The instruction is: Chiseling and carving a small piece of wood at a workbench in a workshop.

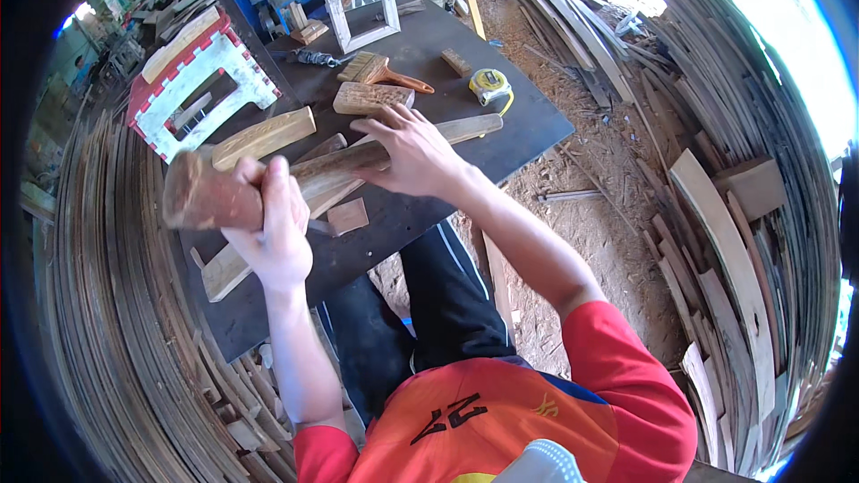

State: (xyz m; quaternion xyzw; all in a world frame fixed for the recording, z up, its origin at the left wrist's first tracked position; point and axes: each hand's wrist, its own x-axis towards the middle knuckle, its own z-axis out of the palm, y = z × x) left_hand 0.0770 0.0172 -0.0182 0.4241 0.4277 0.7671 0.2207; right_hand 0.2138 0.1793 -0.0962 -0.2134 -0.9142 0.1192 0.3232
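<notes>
My left hand (279, 237) is closed around a thick brown block of wood (210, 196), rounded and blurred at its end. Whether it has a handle, I cannot tell. My right hand (412, 153) lies across a long, slightly curved wooden piece (470, 129), fingers over its far side and thumb on the near side. Below that piece are a small square wood offcut (347, 216) and a pale board (225, 273). Another light wooden block (264, 138) lies beyond my left hand. Just past my right fingers sits a rounded wooden block (371, 99).
On the dark tabletop (528, 129) are a brush (380, 71), a yellow tape measure (489, 86), a small wood block (455, 62) and a white wooden frame (362, 16). A red-and-white stool (204, 80) stands at left. Stacked wood strips (116, 241) flank the table; shavings (599, 156) cover the floor.
</notes>
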